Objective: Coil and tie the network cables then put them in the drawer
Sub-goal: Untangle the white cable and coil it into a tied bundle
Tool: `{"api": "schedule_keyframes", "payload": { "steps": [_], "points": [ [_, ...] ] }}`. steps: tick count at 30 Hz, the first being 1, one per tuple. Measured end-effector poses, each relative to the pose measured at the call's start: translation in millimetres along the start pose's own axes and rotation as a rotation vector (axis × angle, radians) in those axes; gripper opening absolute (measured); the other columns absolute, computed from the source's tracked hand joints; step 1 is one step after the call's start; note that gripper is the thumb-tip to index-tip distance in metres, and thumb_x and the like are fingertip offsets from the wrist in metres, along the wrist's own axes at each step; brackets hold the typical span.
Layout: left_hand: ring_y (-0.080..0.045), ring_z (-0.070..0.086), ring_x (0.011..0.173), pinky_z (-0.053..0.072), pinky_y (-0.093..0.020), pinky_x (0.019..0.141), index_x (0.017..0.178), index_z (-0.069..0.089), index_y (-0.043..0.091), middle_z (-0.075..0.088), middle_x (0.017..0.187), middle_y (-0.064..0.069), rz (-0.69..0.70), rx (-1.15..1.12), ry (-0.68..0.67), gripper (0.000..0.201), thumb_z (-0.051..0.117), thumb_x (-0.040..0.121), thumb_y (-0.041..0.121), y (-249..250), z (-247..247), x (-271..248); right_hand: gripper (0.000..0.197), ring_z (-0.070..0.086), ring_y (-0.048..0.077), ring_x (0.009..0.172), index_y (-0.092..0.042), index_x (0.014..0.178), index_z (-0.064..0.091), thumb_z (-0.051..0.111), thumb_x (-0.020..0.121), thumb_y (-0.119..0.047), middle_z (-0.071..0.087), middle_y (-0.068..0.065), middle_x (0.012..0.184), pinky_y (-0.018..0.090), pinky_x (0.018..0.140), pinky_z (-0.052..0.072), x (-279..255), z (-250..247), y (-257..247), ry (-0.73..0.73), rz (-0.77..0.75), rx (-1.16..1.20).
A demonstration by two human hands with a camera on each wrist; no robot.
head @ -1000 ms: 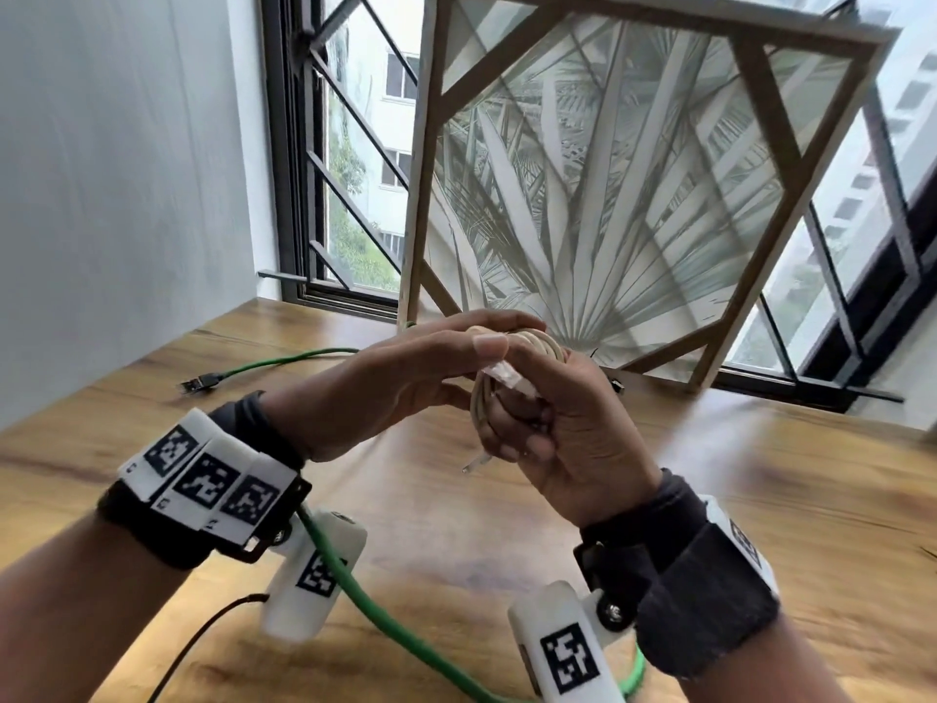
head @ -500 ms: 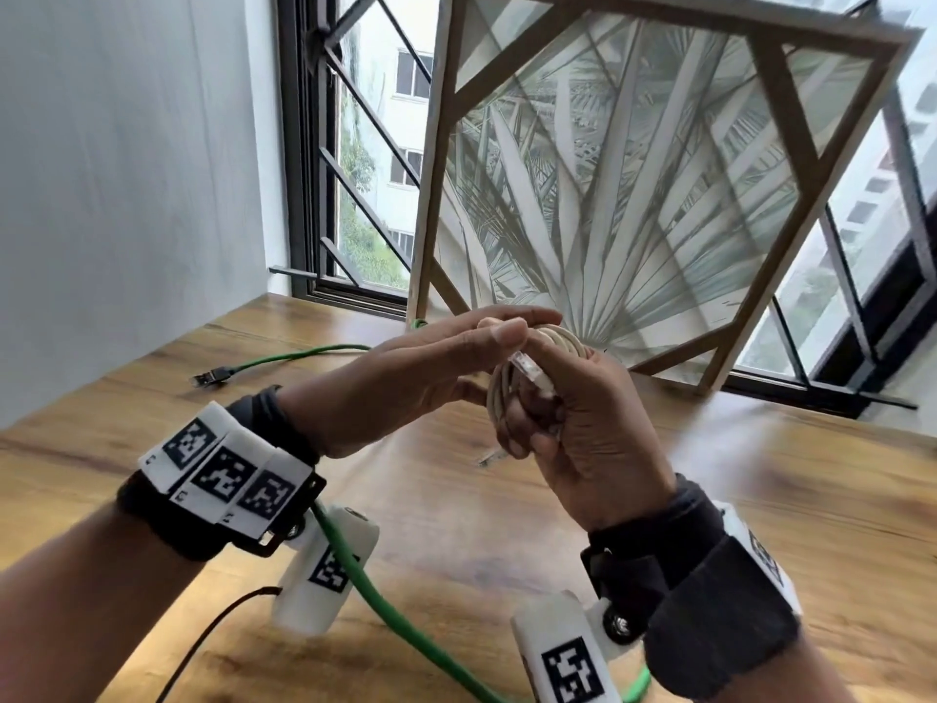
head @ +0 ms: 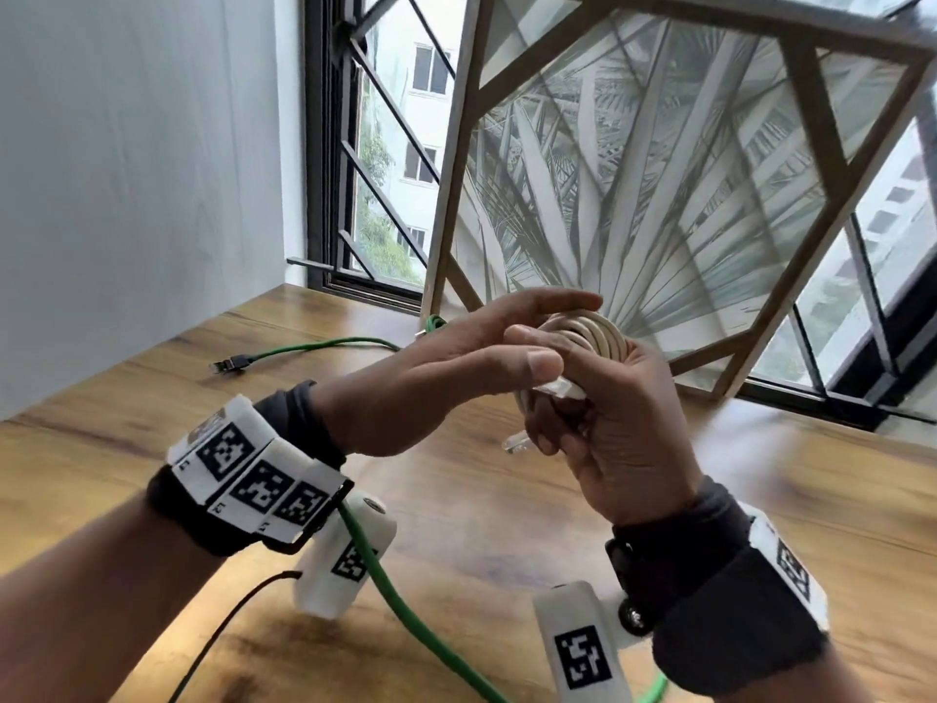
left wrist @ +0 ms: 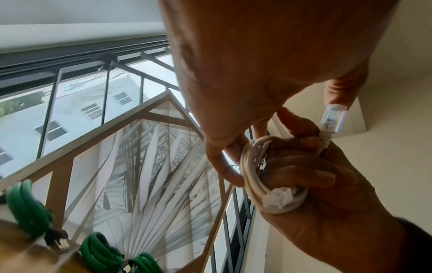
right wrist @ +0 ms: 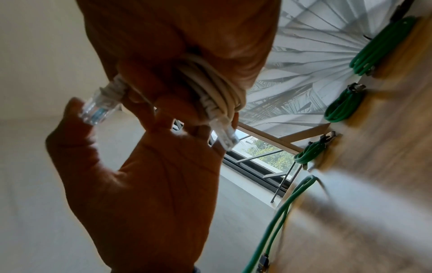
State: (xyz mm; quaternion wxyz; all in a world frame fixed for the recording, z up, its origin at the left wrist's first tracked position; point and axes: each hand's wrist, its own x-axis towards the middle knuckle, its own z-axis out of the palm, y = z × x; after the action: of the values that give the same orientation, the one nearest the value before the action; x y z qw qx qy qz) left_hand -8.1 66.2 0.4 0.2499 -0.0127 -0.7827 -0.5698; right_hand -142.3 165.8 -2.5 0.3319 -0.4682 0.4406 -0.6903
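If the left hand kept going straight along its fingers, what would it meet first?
Most likely the white cable coil gripped by the right hand. The left hand points straight at it, fingers already at the coil and one clear connector; exact contact is unclear.

Over the last second both hands rose a little above the table [head: 456, 525]. The left hand [head: 431, 383] straightened its fingers over the white cable coil [head: 598, 337], while the right hand [head: 608, 428] tilted the coil toward 1 o'clock.
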Motion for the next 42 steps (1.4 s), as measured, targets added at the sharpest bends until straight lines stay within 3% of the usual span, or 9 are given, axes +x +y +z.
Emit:
{"api": "schedule_keyframes", "payload": {
  "steps": [2, 6, 10, 12, 18, 28, 34, 39, 42],
  "points": [
    [-0.033, 0.064, 0.125, 0.055, -0.042, 0.104, 0.157, 0.035, 0.01, 0.064, 0.137, -0.01, 0.015, 0.011, 0.008, 0.072, 0.051, 0.093, 0.038, -2, 3, -1, 0.03, 0.029, 0.017, 0.031, 0.0, 0.067, 0.06, 0.083, 0.071, -0.018, 0.037, 0.007, 0.048, 0.021, 0.037, 0.031, 1, -2, -1, -0.018, 0.012, 0.01],
    [-0.016, 0.067, 0.118, 0.054, -0.031, 0.097, 0.153, 0.038, 0.013, 0.067, 0.125, 0.006, 0.007, -0.021, 0.013, 0.067, 0.054, 0.093, 0.039, -1, 6, 0, 0.04, 0.026, 0.016, 0.028, 0.005, 0.071, 0.057, 0.085, 0.069, -0.023, 0.034, 0.002, 0.04, 0.025, 0.042, 0.031, 2, -5, 0, -0.065, 0.018, 0.021],
    [-0.032, 0.063, 0.127, 0.053, -0.044, 0.106, 0.154, 0.038, 0.007, 0.062, 0.134, -0.019, 0.027, -0.08, -0.012, 0.08, 0.072, 0.09, 0.041, 1, 3, 1, 0.042, 0.024, 0.015, 0.027, 0.002, 0.063, 0.052, 0.084, 0.073, -0.023, 0.031, 0.0, 0.038, 0.026, 0.043, 0.03, 1, -4, -4, -0.082, -0.005, 0.002],
    [-0.032, 0.063, 0.124, 0.054, -0.047, 0.104, 0.156, 0.035, 0.003, 0.061, 0.131, -0.017, 0.056, -0.109, -0.045, 0.095, 0.08, 0.086, 0.049, 2, 3, 1, 0.038, 0.026, 0.015, 0.027, -0.002, 0.058, 0.054, 0.085, 0.073, -0.016, 0.036, 0.003, 0.039, 0.025, 0.042, 0.03, -1, -4, -5, -0.043, -0.035, -0.049],
    [-0.031, 0.061, 0.126, 0.053, -0.047, 0.104, 0.158, 0.033, 0.004, 0.061, 0.135, -0.014, 0.046, -0.156, -0.097, 0.092, 0.085, 0.085, 0.025, -5, -6, 5, 0.037, 0.031, 0.016, 0.028, -0.002, 0.057, 0.055, 0.087, 0.073, -0.013, 0.044, 0.008, 0.044, 0.019, 0.04, 0.031, -2, -3, -5, 0.012, -0.086, -0.081],
    [-0.029, 0.06, 0.135, 0.054, -0.039, 0.101, 0.155, 0.038, -0.001, 0.06, 0.143, -0.022, 0.084, -0.034, -0.034, 0.068, 0.063, 0.092, -0.006, -4, -11, 6, 0.042, 0.03, 0.017, 0.033, 0.006, 0.059, 0.054, 0.085, 0.079, -0.013, 0.043, 0.009, 0.046, 0.025, 0.044, 0.028, 0, -8, -10, 0.061, -0.159, -0.146],
    [-0.047, 0.06, 0.129, 0.053, -0.052, 0.109, 0.148, 0.046, 0.003, 0.06, 0.135, -0.035, -0.034, -0.036, -0.051, 0.054, 0.062, 0.096, 0.003, -7, -15, 6, 0.051, 0.033, 0.014, 0.031, 0.018, 0.08, 0.054, 0.075, 0.091, -0.027, 0.045, 0.013, 0.058, 0.021, 0.042, 0.028, 5, -6, 0, 0.09, -0.052, 0.009],
    [-0.043, 0.068, 0.113, 0.051, -0.056, 0.103, 0.142, 0.048, 0.007, 0.064, 0.122, -0.034, -0.094, -0.053, -0.024, 0.053, 0.068, 0.093, 0.006, -11, -12, 7, 0.04, 0.047, 0.009, 0.035, -0.008, 0.113, 0.05, 0.076, 0.091, -0.028, 0.054, 0.008, 0.06, 0.019, 0.037, 0.038, 7, -6, 5, 0.203, 0.0, 0.078],
    [-0.042, 0.07, 0.113, 0.059, -0.053, 0.098, 0.143, 0.048, 0.007, 0.067, 0.122, -0.031, -0.072, -0.078, 0.043, 0.048, 0.062, 0.097, 0.009, -15, -5, 10, 0.051, 0.051, 0.01, 0.038, 0.009, 0.116, 0.053, 0.073, 0.092, -0.031, 0.058, 0.01, 0.064, 0.02, 0.037, 0.04, 7, -5, 4, 0.22, 0.022, 0.122]
  ]
}}
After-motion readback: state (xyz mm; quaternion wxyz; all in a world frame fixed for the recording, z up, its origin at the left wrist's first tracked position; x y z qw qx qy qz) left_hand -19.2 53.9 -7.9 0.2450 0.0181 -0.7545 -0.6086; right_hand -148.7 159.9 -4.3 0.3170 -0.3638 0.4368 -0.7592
